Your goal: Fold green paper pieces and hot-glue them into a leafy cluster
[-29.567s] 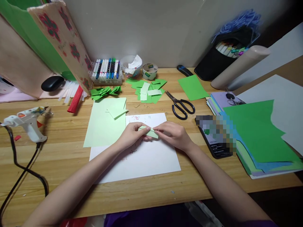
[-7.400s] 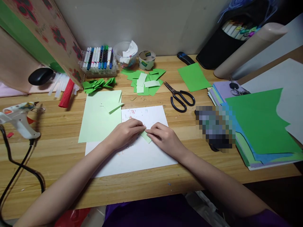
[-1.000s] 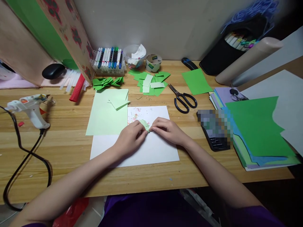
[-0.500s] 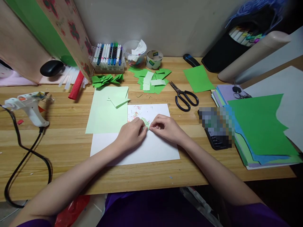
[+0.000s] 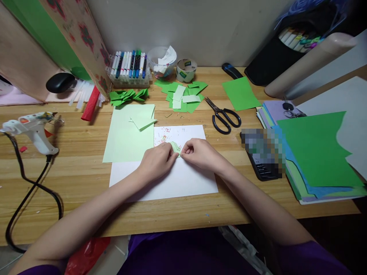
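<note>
A small folded piece of light green paper [image 5: 175, 147] is pinched between both my hands above a white sheet [image 5: 183, 183] on the wooden desk [image 5: 71, 179]. My left hand [image 5: 157, 160] grips it from the left with curled fingers. From the right, my right hand [image 5: 199, 152] pinches the same piece with its fingertips. Most of the piece is hidden by my fingers. A larger light green sheet [image 5: 126, 135] lies just left of the hands, with a folded offcut [image 5: 143, 122] on it.
Black scissors [image 5: 223, 116] lie right of the white sheet, beside a phone [image 5: 262, 160] and a stack of coloured paper [image 5: 315, 152]. A glue gun [image 5: 30, 130] with cord stands at the left. Green scraps [image 5: 183, 97], folded green pieces [image 5: 127, 96], markers [image 5: 130, 68] and tape [image 5: 186, 70] line the back.
Over the last second both hands keep pinching the small green piece, which barely shifts. Earlier it was longer and flatter; now it is a smaller, tighter fold.
</note>
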### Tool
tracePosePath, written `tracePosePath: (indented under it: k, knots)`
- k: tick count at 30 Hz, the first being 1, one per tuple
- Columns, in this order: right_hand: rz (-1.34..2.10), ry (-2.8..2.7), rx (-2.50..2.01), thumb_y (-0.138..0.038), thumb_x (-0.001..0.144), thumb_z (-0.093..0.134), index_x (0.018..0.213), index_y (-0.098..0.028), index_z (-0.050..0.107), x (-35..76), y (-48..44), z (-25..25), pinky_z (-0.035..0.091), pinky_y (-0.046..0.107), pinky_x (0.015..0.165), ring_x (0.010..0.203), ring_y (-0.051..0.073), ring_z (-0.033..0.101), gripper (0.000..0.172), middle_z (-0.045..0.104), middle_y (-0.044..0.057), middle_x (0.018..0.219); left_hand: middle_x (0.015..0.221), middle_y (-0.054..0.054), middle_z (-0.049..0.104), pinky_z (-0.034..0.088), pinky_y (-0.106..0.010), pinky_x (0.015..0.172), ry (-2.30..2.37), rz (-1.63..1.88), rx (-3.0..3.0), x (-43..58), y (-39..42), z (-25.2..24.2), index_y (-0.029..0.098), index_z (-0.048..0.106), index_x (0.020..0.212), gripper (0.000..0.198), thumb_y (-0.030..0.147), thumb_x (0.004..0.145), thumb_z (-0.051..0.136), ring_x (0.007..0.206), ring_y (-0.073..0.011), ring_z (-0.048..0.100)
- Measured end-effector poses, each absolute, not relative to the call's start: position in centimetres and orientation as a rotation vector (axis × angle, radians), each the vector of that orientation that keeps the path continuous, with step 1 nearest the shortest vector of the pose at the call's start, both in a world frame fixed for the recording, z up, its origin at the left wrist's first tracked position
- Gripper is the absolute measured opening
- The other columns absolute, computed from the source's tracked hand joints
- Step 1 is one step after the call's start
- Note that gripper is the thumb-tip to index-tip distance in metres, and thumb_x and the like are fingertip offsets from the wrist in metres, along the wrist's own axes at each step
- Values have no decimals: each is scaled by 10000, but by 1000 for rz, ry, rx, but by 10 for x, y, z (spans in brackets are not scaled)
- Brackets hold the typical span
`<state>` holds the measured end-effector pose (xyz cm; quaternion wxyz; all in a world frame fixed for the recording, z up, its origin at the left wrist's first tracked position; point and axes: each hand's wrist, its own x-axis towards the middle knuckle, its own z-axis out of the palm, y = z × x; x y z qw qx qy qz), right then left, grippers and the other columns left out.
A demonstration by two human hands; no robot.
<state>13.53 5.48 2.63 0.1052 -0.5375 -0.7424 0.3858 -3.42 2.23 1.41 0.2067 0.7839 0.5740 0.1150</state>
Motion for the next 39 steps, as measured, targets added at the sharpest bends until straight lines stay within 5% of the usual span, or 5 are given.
tracePosePath:
  k: [12,17,24,29,39]
  knots:
    - [1172,-2251,-1727,-265,634,670,590,-189,559,138,69,27,321,220,448,469,109,508,142,571,-16,507,844,-19,572,343,-244,507,1674,554,2105,-41,18,9,196,510,929,359,508,757,557,625,-129,508]
    - [1300,-2145,-1675,-275,651,655,611,-188,542,142,68,25,338,218,425,405,91,489,148,555,-37,492,989,-57,588,417,-321,727,1366,643,2510,-40,20,9,231,576,1007,207,332,836,519,916,-198,521]
    - [1521,-1961,-1261,-277,699,653,741,-165,592,159,69,19,430,235,539,587,108,532,134,581,1,655,814,-67,653,452,-349,752,1127,569,2792,-44,24,5,162,626,961,235,202,888,406,771,-172,576]
    - [1123,-2092,-959,-244,709,678,855,-208,646,151,62,25,441,314,788,864,159,554,154,620,36,906,827,-50,683,487,-312,713,1228,1019,2349,-47,19,5,189,631,935,157,203,841,507,753,-145,607]
    - [1174,-1892,-1096,-298,766,616,740,-184,637,138,48,27,469,281,646,690,139,589,119,656,25,732,821,-69,705,537,-333,693,1216,876,1230,-43,21,20,173,698,825,224,366,758,608,743,-177,645]
